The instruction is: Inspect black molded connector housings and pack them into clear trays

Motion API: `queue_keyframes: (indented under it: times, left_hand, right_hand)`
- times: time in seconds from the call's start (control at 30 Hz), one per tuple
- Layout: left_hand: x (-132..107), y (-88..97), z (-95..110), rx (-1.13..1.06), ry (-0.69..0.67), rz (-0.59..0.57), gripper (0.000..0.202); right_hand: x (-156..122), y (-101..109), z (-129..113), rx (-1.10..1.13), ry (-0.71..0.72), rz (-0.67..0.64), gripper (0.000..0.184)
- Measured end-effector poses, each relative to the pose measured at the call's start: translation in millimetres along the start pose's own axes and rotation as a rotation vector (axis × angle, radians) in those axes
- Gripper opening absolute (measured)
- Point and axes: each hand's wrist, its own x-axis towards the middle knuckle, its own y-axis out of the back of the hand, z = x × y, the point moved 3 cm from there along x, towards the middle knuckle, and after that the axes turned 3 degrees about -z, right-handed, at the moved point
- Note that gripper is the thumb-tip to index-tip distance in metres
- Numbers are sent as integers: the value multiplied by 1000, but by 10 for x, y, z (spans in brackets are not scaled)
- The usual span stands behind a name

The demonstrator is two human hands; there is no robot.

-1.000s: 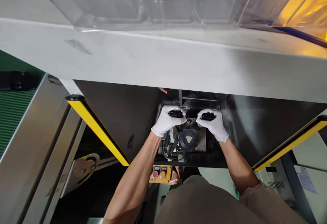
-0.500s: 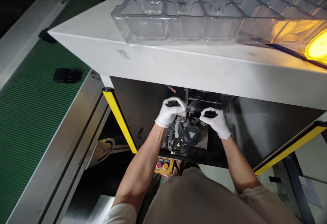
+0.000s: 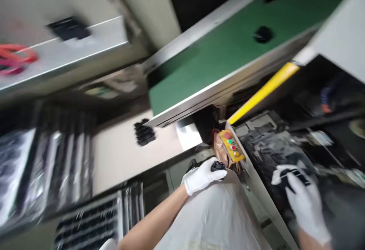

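My left hand, in a white glove, is closed around a small black part just in front of my body. Off to the right, my gloved right hand grips another black part over the dark machine interior. That hand is smeared by motion, and the fingers hide much of both parts. Their exact kind I cannot make out. A yellow control box with several coloured buttons sits between the two hands.
A green conveyor runs diagonally, carrying black pieces. More black parts lie on a pale tabletop. Stacked trays fill the lower left. A yellow-edged post borders the machine. A grey shelf stands upper left.
My view has swung left, bringing the pale tabletop and stacked trays into sight. My left hand has come out of the machine opening towards my body; both hands still hold black parts.
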Motion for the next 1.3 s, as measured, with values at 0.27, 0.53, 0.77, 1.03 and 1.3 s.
queue_keyframes:
  times: [0.27,0.53,0.77,1.03,1.3]
  left_hand:
    - [-940,978,-622,124,29,851,55]
    - [-701,1470,-901,698,128,847,51]
    - [-779,430,-806,861,-28,1026,67]
    - [179,-699,-343,1026,-178,705,42]
    - [-384,-374,-1144,664,-189,481,27]
  right_hand:
    - [229,-1776,-82,-353,345,-936,31]
    - [206,-3215,-576,-1176,906,-1309,27]
    - [197,-2109,-403,-1055,859,-978,32]
    - [398,-1097,-14,-1320,627,-590,37]
    - [-557,-1409,678,-907,263,-685,16]
